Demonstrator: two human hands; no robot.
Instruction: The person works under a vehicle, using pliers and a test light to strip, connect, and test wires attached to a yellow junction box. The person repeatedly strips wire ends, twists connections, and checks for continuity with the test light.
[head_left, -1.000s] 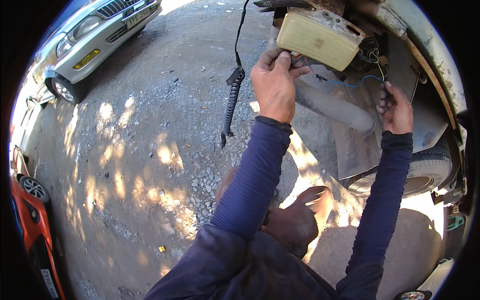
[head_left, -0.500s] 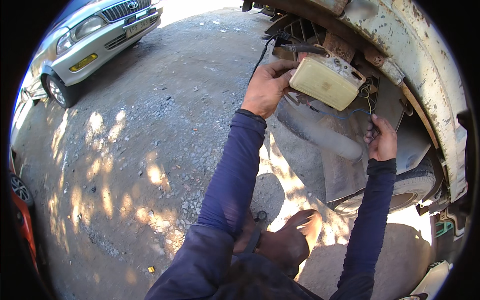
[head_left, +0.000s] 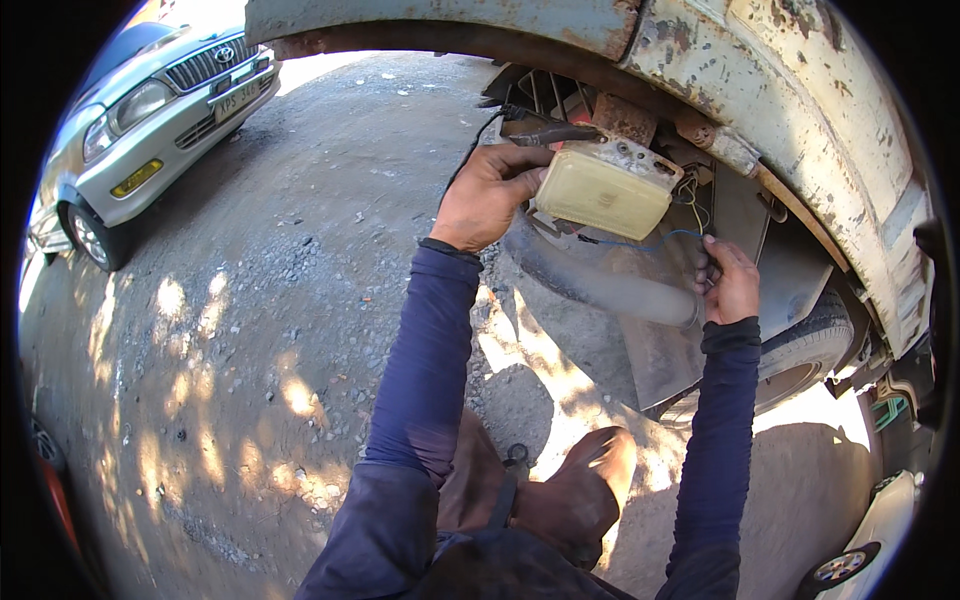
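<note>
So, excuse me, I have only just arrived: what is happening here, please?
A person is working with bare hands under the edge of a weathered, rusty vehicle body. The left hand is at the left end of a pale yellow rectangular lamp, though its exact grip is hidden. The right hand appears to pinch a thin blue wire just below the lamp's right side. A grey pipe runs below the lamp.
</note>
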